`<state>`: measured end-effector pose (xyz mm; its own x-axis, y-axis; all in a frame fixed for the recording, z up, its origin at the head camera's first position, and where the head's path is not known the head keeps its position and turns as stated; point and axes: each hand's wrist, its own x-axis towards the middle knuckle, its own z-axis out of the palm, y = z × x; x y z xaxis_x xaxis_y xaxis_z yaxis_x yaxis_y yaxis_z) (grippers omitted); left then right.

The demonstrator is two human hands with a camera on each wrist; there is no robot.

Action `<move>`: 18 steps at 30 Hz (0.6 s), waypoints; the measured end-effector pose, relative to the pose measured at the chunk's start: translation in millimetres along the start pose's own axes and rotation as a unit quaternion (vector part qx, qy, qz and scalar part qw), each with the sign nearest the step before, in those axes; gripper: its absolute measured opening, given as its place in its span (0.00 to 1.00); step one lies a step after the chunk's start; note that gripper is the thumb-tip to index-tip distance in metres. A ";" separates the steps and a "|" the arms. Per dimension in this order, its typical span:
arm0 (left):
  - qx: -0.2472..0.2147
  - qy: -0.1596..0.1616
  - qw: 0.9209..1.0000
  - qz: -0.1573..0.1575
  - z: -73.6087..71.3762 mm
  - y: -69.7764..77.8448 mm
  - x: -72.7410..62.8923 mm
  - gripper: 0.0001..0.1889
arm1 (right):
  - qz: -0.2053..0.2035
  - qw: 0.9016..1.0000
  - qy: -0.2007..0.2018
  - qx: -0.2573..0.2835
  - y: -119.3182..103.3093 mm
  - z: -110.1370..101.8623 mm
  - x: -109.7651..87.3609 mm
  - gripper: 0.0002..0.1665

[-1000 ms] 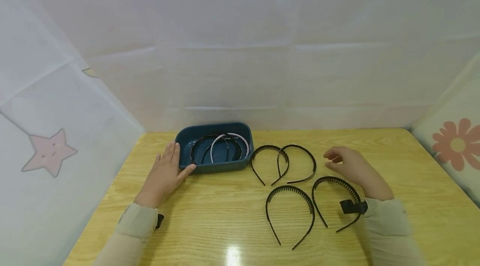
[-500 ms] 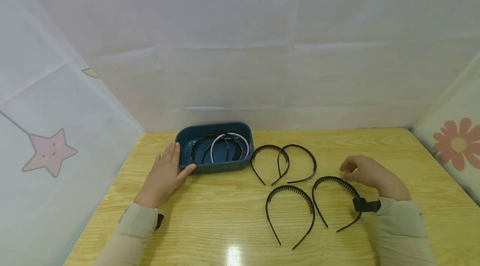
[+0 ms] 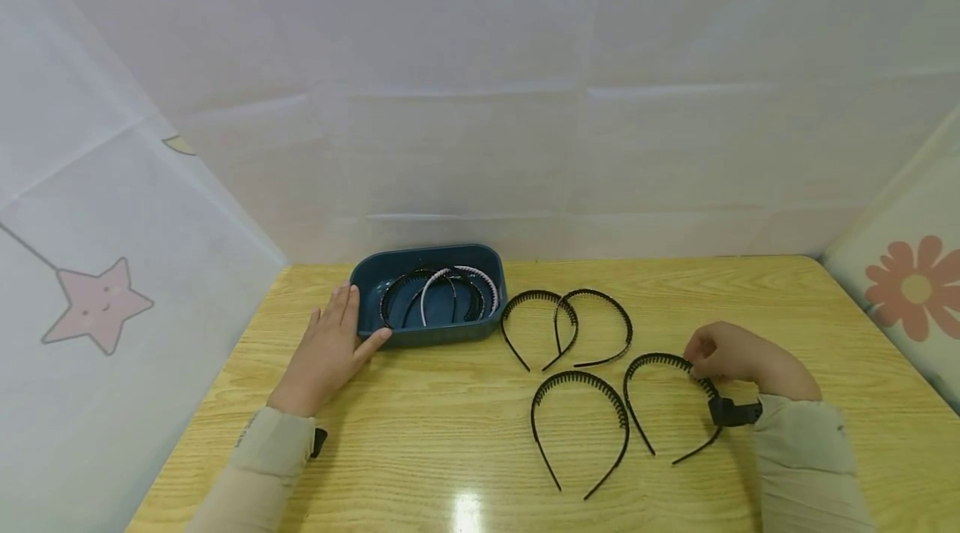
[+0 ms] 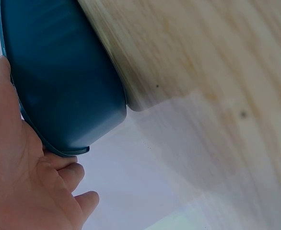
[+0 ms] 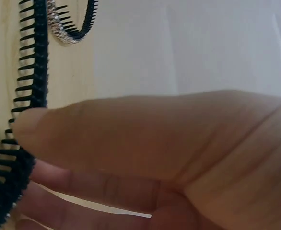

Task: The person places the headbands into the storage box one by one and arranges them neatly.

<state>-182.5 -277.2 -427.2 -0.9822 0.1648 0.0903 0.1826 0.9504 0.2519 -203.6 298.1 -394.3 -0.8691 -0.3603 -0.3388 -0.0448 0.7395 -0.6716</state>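
Note:
My left hand [image 3: 322, 358] rests with its fingers extended against the left side of a dark blue plastic bin [image 3: 431, 336], its thumb at the front wall. In the left wrist view the thumb touches the bin's rim [image 4: 4, 43]. At the right, my right hand [image 3: 738, 358] pinches the upper arch of a black toothed headband [image 3: 660, 359] lying on the table. The right wrist view has the thumb on one face of that headband [image 5: 40, 72] and fingers behind it. Inside the bin lie several headbands, one of them white [image 3: 429, 299].
Left of the pinched headband lies another black toothed headband [image 3: 573, 377]. Farther back, two more overlap, a left one [image 3: 534, 295] and a right one [image 3: 628, 331], close to the bin. A white cloth backdrop [image 3: 480, 141] rises behind the wooden table [image 3: 405, 441].
My right hand has moved right and down from beside the back headbands to the front right headband and now pinches its arch. The left hand and bin stay in place.

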 end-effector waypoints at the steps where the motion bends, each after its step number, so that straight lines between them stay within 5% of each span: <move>1: -0.002 0.000 1.000 0.001 0.0 0.1 0.2 0.54 | 0.000 1.000 -0.001 -0.001 0.9 0.2 0.5 0.08; 18: 0.000 0.000 1.000 -0.003 0.6 -0.4 1.4 0.54 | 0.002 1.000 -0.003 0.003 7.7 -1.2 2.9 0.05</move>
<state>-184.0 -277.1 -427.7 -0.9831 0.1596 0.0897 0.1774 0.9511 0.2528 -207.1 303.4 -399.7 -0.8666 -0.3605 -0.3450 -0.0385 0.7376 -0.6741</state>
